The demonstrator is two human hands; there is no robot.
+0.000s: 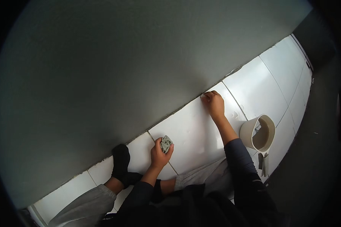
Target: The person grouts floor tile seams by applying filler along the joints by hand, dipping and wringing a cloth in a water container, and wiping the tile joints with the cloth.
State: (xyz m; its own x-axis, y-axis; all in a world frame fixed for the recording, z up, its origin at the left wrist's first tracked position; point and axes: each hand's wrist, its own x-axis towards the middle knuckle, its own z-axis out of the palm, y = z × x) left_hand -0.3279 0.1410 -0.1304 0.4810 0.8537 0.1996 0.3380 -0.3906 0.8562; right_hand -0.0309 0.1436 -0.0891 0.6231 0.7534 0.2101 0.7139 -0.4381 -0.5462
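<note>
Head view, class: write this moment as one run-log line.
left hand holds crumpled cloth | right hand at tiles' edge | white pot on tiles

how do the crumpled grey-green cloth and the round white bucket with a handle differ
The crumpled grey-green cloth is small, soft and bunched up; the round white bucket is larger, stiff and open-topped. The cloth is in the left hand, while the bucket rests on the white tiles. The bucket seems to hold murky liquid, while the cloth is a plain wad.
</note>
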